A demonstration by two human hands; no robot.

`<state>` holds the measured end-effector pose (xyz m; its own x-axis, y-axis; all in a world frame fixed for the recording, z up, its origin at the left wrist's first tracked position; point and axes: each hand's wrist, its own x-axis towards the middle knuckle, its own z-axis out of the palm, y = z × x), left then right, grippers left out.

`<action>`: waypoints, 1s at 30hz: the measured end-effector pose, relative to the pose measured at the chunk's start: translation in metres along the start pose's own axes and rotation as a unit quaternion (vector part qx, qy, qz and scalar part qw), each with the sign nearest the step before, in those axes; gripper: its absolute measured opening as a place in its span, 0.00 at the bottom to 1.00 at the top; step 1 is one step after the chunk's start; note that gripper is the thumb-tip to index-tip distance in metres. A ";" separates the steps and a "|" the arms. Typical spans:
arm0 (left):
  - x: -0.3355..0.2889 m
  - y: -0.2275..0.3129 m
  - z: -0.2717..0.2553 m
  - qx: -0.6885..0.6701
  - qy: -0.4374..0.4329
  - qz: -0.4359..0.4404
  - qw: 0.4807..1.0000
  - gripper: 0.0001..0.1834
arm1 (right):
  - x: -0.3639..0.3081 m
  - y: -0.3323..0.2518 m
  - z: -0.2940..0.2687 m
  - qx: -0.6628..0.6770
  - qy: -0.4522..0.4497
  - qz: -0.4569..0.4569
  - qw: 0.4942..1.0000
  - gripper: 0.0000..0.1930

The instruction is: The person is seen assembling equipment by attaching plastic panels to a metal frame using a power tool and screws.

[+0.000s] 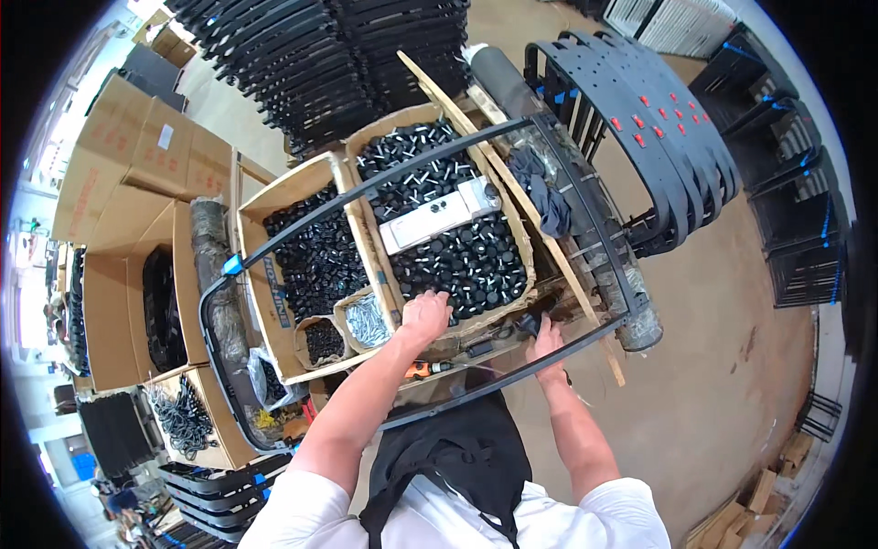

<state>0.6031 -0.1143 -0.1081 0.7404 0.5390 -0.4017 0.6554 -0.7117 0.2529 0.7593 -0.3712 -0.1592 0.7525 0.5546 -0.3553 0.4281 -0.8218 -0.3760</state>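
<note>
My left hand [427, 314] is at the near edge of a cardboard box [533, 265], its fingers curled beside a heap of black round-headed screw feet [462, 261]. Whatever those fingers hold, if anything, is hidden. My right hand [546, 346] is closed around a dark object [528, 323] just outside the box's near right corner; its kind does not show clearly. A black tubular metal frame [605, 215] lies across the boxes, its near bar passing below both hands. On top of the screw feet rests a long white-grey box [439, 216].
Left of the screw feet, another carton holds small black parts [320, 252], silver screws [367, 320] and dark screws [323, 339]. An orange-handled tool [422, 370] lies near my left forearm. A wooden strip [549, 240] and wrapped rolls [631, 297] flank the right. Stacked black frames [329, 64] stand behind.
</note>
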 end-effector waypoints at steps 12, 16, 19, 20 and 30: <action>0.026 0.011 0.003 -0.061 -0.067 0.058 0.994 0.14 | -0.042 0.025 -0.073 -0.105 -0.211 -0.072 0.969 0.25; 0.025 0.002 -0.021 -0.202 0.041 0.035 0.978 0.14 | -0.044 -0.053 -0.191 -0.079 -0.408 -0.104 0.903 0.16; 0.055 0.009 -0.072 -0.263 0.088 0.109 0.955 0.17 | -0.007 -0.094 -0.195 0.059 -0.223 -0.238 0.943 0.11; 0.067 0.013 -0.089 -0.278 0.114 0.132 0.945 0.17 | 0.018 -0.100 -0.169 0.059 -0.118 -0.290 0.948 0.10; 0.209 0.075 -0.192 -0.374 0.206 0.172 0.888 0.17 | 0.145 -0.120 -0.030 -0.352 0.033 -0.267 0.896 0.08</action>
<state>0.8353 0.0318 -0.0042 0.8061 0.5774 0.1298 0.1817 -0.4502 0.8742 0.8324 -0.1960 -0.1399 0.3639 0.9035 -0.2263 0.9286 -0.3328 0.1643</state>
